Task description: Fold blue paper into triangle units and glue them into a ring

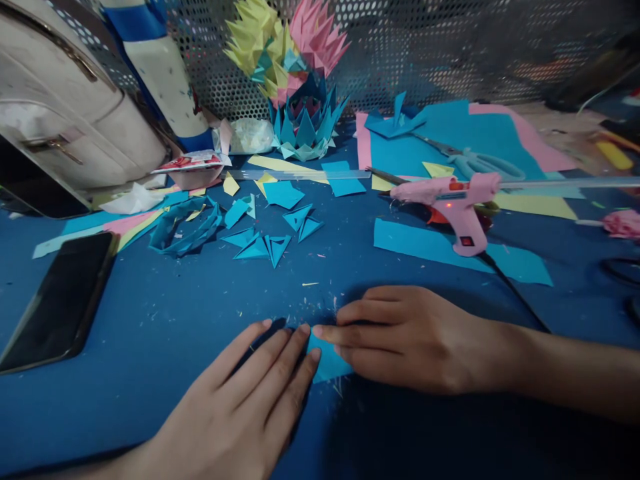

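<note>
A small piece of blue paper (327, 363) lies flat on the table between my two hands. My left hand (250, 393) has its fingers stretched out and slightly apart, with the fingertips touching the paper's left edge. From the other side my right hand (410, 337) presses the paper down, its fingers close together and covering the right part. Both sets of fingertips almost meet at the upper edge. Beyond them are folded blue paper triangles (277, 249) and a blue folded paper ring (185, 230).
A pink glue gun (463, 203), its light on, rests over a blue paper strip (405, 240). Behind lie scissors (480, 163) and paper sheets (440, 137). A folded paper flower piece (305, 120) stands at the back. Leftward are a phone (60, 300) and a bag (75, 107).
</note>
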Motion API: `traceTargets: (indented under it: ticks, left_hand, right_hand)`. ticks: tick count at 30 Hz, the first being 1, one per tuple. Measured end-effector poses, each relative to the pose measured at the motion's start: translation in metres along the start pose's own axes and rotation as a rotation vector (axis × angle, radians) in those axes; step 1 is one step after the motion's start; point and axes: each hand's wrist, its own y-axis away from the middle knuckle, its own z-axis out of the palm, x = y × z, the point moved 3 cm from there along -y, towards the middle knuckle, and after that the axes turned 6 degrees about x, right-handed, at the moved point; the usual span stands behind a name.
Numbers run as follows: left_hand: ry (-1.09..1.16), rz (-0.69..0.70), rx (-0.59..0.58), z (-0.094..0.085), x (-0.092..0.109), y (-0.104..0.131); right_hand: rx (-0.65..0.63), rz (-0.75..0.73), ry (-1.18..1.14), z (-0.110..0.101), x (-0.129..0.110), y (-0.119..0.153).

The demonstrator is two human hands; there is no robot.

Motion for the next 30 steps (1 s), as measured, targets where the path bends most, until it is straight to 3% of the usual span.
traceTargets:
  ticks: [7,16,22,30]
  left_hand:
    - [0.044,-0.011,-0.039,0.000,-0.003,0.000]
    - [0.105,-0.039,-0.103,-0.002,-0.007,-0.012]
    - [0.163,-0.065,-0.153,-0.004,-0.010,-0.018]
    - [0.082,-0.026,0.019,-0.001,-0.008,-0.013]
  right_hand:
    - [-0.123,-0.040,-0.064,-0.005,0.006,-0.001]
    - [-0.203,0.019,-0.138,-0.019,0.005,-0.005]
    - [-0.147,0.027,-0.123,-0.017,0.009,-0.001]
    - [-0.107,0.043,-0.109,-0.008,0.006,-0.001]
